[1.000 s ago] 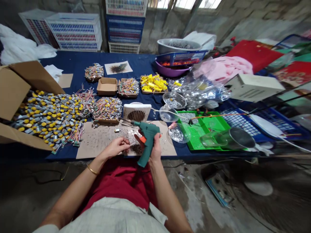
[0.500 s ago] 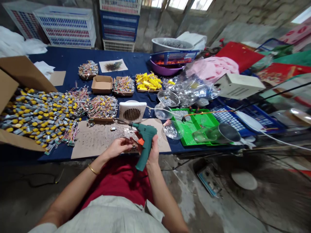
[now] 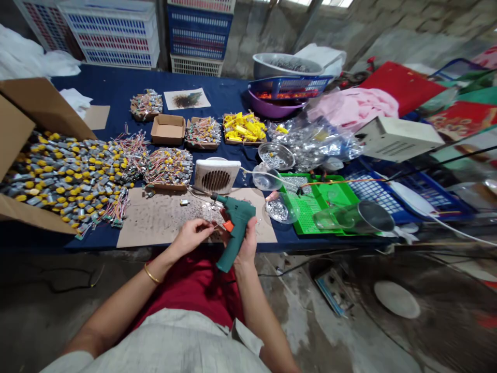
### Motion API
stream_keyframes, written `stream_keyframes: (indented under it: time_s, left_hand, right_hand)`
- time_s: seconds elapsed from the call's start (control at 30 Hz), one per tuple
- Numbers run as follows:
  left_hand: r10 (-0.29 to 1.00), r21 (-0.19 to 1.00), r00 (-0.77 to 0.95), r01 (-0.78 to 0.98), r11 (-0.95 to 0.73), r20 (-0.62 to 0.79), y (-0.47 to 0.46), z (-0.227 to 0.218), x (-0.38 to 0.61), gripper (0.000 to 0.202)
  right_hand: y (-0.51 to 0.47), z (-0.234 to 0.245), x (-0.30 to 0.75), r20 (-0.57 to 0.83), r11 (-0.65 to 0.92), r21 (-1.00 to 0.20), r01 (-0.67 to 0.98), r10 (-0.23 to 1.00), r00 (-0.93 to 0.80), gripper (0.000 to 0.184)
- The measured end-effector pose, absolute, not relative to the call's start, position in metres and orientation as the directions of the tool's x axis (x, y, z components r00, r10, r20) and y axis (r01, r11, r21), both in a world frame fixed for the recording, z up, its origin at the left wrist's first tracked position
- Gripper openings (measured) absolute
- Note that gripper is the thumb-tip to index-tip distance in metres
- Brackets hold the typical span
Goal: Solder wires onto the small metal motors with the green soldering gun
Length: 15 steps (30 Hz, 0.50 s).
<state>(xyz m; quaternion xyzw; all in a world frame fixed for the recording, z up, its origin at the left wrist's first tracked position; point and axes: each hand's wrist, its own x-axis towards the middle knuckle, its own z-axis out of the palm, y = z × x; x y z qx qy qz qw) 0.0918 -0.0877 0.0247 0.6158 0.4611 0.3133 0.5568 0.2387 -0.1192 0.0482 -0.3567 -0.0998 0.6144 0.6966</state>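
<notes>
My right hand (image 3: 246,243) is wrapped round a green soldering gun (image 3: 239,223) with an orange trigger. The gun's dark nozzle and thin metal tip point left over the cardboard sheet. Just left of the trigger, my left hand (image 3: 193,234) is pinched on a thin wire (image 3: 216,226), whose far end I cannot follow. A small metal motor (image 3: 184,202) lies on the cardboard sheet (image 3: 143,223) beyond my left hand. Behind the gun's tip stands a white square fan (image 3: 216,176) with a dirty grille.
At the left, a cardboard box (image 3: 42,98) spills yellow-capped motors (image 3: 73,176). Small boxes of wired motors (image 3: 169,167) and yellow parts (image 3: 244,127) stand behind. To the right are a dish of metal bits (image 3: 277,210), a green tray (image 3: 306,225) and a clear jar (image 3: 330,218).
The view has shifted slightly. My left fingers have turned the wire, which showed as a small loop and now looks straighter. The soldering gun stays in my right hand, nearly still.
</notes>
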Motion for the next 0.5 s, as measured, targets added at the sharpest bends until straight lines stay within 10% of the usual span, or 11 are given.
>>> stream_keyframes:
  time_s: [0.33,0.5]
  left_hand:
    - [0.832,0.868,0.326,-0.062,0.493,-0.449,-0.079,0.009,0.093,0.038]
    - [0.792,0.846,0.319,0.065,0.53,-0.521,-0.065,0.007,0.085,0.034]
  right_hand:
    - [-0.129,0.035,0.237,-0.34,0.009,-0.559,-0.829,0.91,0.239,0.048]
    - [-0.132,0.035,0.262,-0.311,0.035,-0.741,-0.671,0.868,0.388,0.053]
